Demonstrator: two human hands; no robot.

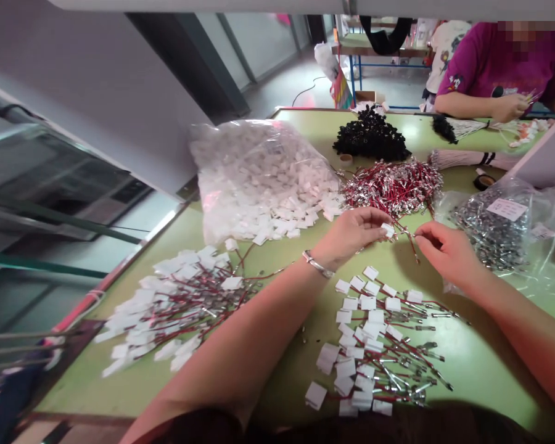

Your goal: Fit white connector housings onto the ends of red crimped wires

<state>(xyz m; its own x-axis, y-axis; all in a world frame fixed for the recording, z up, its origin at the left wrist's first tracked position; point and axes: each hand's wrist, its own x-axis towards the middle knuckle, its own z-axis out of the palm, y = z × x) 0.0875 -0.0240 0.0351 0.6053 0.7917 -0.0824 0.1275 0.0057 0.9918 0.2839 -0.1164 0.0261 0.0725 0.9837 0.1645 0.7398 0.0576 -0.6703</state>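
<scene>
Since the white housing is so small, a pinch close to its edge, as the left hand has it between thumb and forefinger, seems the steadiest hold. The right hand is pressed thumb to forefinger and appears to pinch a red wire just beside the housing; exactly which part is too small to tell. Gripping the wire near its metal end and keeping it in line with the housing should limit bending; hurrying could kink it.

Counting on a dial centred on the hands, twelve pointing across the worktop: one heap of red wires lies near at twelve, with one black heap beyond it. One clear bag of white housings spills at ten; one bag of metal parts sits at three. At six lies a group of wired housings, roughly twenty-five to thirty, overlapping too much for an exact count. At eight is one larger pile of wired housings, too tangled to number. Two bundles of white wires lie around one to two, before one co-worker.
</scene>
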